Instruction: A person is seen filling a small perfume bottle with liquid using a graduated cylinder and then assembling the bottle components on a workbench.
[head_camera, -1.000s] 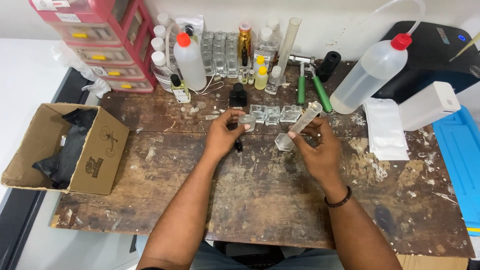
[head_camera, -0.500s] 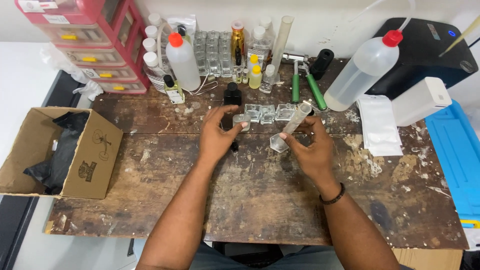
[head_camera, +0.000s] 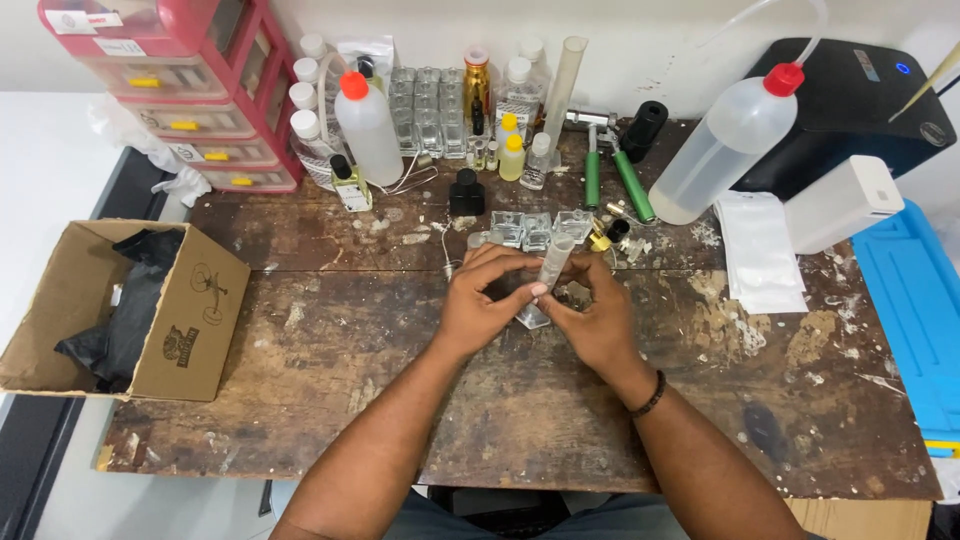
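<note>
My left hand (head_camera: 482, 297) and my right hand (head_camera: 592, 313) meet at the middle of the worn wooden table (head_camera: 330, 400). Both close around a clear plastic measuring cylinder (head_camera: 551, 268), held tilted with its base (head_camera: 531, 318) toward me. What else my left fingers hold is hidden between the hands. Just beyond the hands stand three small square glass bottles (head_camera: 537, 229) in a row, with a black cap and a gold collar (head_camera: 606, 234) beside them.
An open cardboard box (head_camera: 190, 320) with black material sits at the left. Red drawer units (head_camera: 170, 90), wash bottles (head_camera: 367, 125) (head_camera: 722, 145), small bottles, green-handled pliers (head_camera: 615, 175), plastic bags (head_camera: 757, 250), a white box (head_camera: 840, 203) and a blue mat (head_camera: 915, 310) line the back and right.
My hands have drawn together and nearer to me. The cylinder, earlier held out to the right by my right hand alone, now sits between both hands.
</note>
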